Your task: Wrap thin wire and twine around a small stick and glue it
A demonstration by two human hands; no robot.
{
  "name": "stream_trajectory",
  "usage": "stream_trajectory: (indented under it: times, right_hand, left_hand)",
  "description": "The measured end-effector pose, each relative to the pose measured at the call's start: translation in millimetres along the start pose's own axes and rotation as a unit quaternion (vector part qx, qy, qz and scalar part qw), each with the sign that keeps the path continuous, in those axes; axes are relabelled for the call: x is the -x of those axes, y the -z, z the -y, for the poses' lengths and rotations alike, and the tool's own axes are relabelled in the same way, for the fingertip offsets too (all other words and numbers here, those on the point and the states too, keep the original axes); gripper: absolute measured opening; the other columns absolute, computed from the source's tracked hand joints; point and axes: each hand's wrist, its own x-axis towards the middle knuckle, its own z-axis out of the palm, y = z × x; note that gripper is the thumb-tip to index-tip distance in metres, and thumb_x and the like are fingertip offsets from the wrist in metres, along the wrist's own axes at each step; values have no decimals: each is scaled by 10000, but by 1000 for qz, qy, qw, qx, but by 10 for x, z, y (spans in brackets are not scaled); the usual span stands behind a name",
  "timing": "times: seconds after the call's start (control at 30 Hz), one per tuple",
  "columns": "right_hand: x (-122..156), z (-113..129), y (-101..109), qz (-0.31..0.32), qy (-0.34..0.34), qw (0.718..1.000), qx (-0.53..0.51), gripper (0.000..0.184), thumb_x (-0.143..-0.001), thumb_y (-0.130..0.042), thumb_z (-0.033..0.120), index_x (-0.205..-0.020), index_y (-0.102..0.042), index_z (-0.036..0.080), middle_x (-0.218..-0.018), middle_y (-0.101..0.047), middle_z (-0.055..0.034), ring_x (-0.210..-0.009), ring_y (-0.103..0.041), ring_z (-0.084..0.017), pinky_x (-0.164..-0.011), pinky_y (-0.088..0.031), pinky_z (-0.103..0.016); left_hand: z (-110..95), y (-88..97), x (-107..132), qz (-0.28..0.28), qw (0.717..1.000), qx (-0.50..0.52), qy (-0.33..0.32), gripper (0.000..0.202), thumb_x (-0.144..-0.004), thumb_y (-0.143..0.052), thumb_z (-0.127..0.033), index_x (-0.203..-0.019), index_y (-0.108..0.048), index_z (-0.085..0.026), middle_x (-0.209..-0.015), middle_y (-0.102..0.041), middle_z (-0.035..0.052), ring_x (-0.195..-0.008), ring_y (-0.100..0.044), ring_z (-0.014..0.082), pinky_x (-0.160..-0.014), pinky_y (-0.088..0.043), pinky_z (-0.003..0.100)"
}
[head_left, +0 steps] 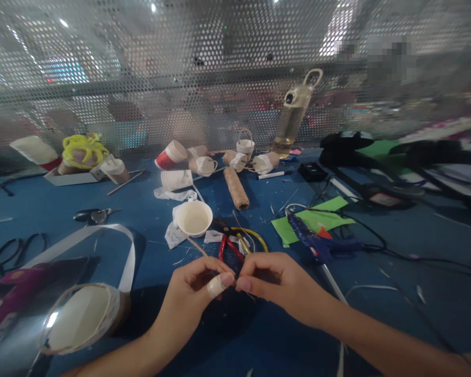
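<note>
My left hand (194, 290), with a bandage round its thumb, pinches a thin tan cord (197, 246) that slants up towards a white paper cup (195, 218). My right hand (277, 277) is closed in a pinch close beside the left fingertips; what lies between its finger and thumb is too small to make out. Just beyond the hands lie red-handled pliers (230, 246) and a yellow-handled tool (259, 235), partly overlapping. A roll of brown twine (236, 188) rests farther back on the blue table.
At right a blue glue gun (312, 235) with its cable lies over green paper (337, 207). A water bottle (294, 118) stands by the perforated metal panel (204, 78). Small twine-wrapped cups (204, 165) lie at the back. A wide white container (80, 319) and ribbon (129, 251) are front left.
</note>
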Motion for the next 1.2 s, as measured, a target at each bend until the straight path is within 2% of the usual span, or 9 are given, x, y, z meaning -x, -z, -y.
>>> stream_trajectory:
  times: [0.13,0.37,0.67,0.97,1.1,1.2]
  right_hand:
    - [9,5,0,-9,-13,1000,-5,319,-804,-770,450,-723,-668,159,-593,-473,55,-541,-390,-87,-511,-289,-229]
    - [26,13,10,1,15,1000,5,302,-843,-738,424,-725,-669,155,-669,-537,31,-609,-432,-97,-570,-320,-237]
    - [11,36,-15,-36,33,997,55,313,-786,-796,397,-645,-628,173,-609,-447,54,-577,-379,-103,-553,-297,-250]
    - [-21,31,23,17,-44,995,-83,343,-735,-830,433,-680,-639,154,-662,-571,27,-597,-425,-94,-573,-303,-236]
    - [-8,29,7,-10,-16,999,-38,332,-746,-833,399,-653,-624,158,-614,-484,54,-578,-383,-91,-560,-285,-238]
    - [11,9,-10,-30,21,999,10,310,-759,-831,364,-646,-629,157,-617,-460,55,-585,-385,-95,-559,-285,-242]
  left_hand:
    - [3,20,3,12,1000,-9,-6,160,-847,-742,-313,-778,-733,-169,-754,-680,11,-641,-534,103,-577,-440,182]
    - [-4,15,45,42,999,-1,-32,140,-868,-719,-293,-799,-735,-172,-788,-661,18,-656,-527,110,-601,-431,204]
    - [-22,-2,24,16,999,-32,-41,167,-853,-727,-288,-742,-694,-168,-742,-645,1,-655,-534,112,-646,-457,211]
    - [-8,12,59,15,994,-66,-90,108,-901,-665,-249,-866,-765,-228,-868,-701,22,-732,-597,129,-633,-472,208]
    - [-7,15,53,5,997,-44,-56,67,-840,-744,-278,-866,-749,-216,-802,-697,4,-679,-591,111,-630,-477,193]
    - [1,22,38,2,998,-35,-50,105,-830,-757,-279,-784,-742,-186,-745,-686,4,-649,-580,103,-619,-475,188]
